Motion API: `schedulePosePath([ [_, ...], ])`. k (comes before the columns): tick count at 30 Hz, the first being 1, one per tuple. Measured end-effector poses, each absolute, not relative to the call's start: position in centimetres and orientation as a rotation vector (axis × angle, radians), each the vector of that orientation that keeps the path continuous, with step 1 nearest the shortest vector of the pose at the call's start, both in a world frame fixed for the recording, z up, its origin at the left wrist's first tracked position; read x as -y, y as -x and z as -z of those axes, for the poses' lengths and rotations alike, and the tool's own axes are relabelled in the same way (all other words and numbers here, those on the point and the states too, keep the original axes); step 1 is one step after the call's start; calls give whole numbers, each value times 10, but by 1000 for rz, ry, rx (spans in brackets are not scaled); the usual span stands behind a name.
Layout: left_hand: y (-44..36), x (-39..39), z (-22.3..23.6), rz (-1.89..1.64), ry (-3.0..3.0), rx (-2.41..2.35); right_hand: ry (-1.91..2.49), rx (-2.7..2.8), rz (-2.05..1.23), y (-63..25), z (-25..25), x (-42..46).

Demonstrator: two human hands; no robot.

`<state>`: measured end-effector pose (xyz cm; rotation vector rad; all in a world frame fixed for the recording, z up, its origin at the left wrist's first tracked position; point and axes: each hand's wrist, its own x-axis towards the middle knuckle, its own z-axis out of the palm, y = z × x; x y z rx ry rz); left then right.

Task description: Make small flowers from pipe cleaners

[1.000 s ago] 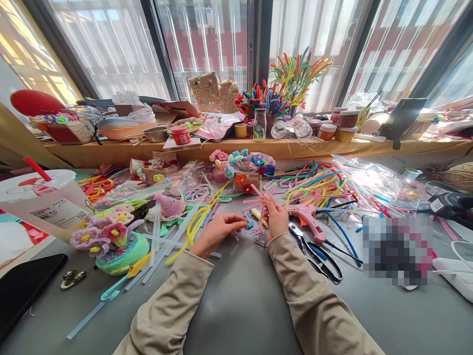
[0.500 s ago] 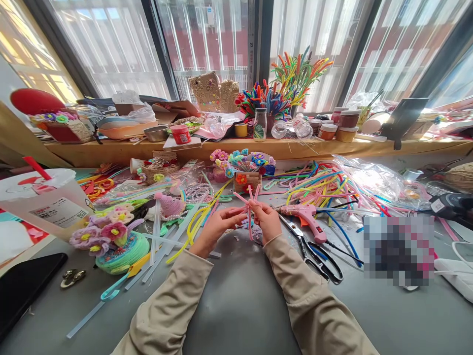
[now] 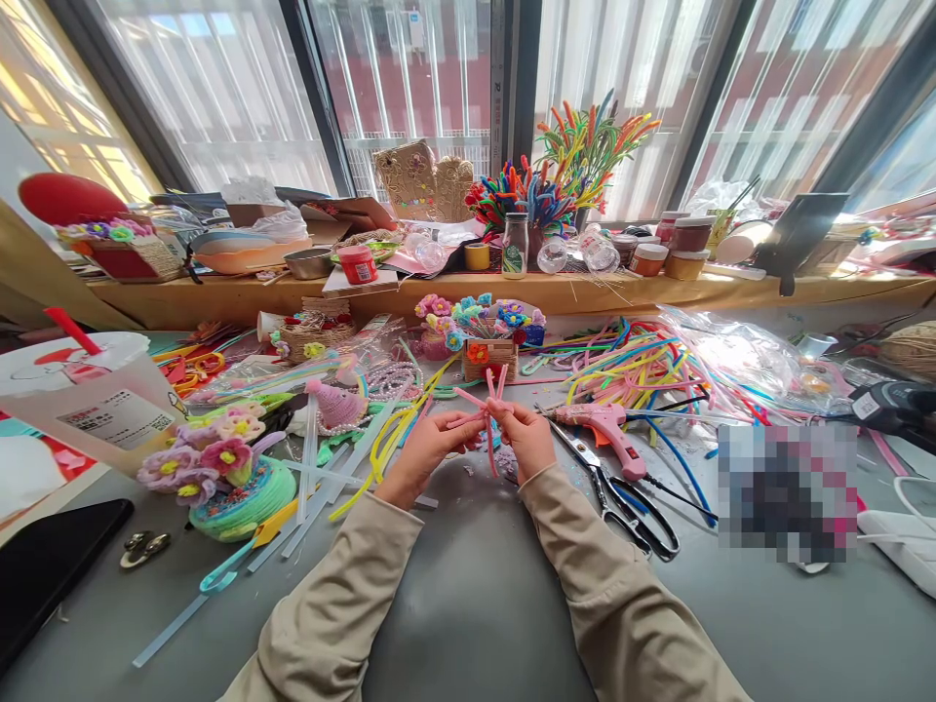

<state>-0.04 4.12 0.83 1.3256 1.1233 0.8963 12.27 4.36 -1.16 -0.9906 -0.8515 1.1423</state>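
Several pink pipe cleaners (image 3: 492, 460) cross one another in a star shape, held up between both hands above the grey table. My left hand (image 3: 431, 447) pinches strands on the left side of the bundle. Close to the crossing point, my right hand (image 3: 527, 439) grips it with thumb and fingers. Some pink ends stick out upward and to the left, and one hangs down below the fingers. The exact middle of the crossing is partly hidden by the fingertips. Just behind the hands stands a small twine-covered box (image 3: 479, 363) of fuzzy flowers.
Right of my hands lie black-handled scissors (image 3: 618, 497) and a pink glue gun (image 3: 606, 429). Loose coloured pipe cleaners (image 3: 629, 361) spread behind them. At left are clear glue sticks (image 3: 307, 458), a green flower pot (image 3: 245, 502), a drink cup (image 3: 95, 400) and a dark phone (image 3: 62, 556).
The pink pipe cleaners have shifted slightly left and turned a little between my fingers. Both hands keep hold and stay in nearly the same place.
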Motion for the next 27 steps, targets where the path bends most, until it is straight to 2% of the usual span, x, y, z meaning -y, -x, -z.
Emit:
schedulePosePath([
  [8, 1, -43, -7, -851, -1344, -1143, 978, 773, -1063, -125, 15, -47],
  [16, 2, -41, -9, -809, -1439, -1179, 896, 430, -1165, -134, 9, -50],
  [27, 3, -46, -1, -791, -1478, -1197, 915, 469, -1176, -133, 9, -49],
])
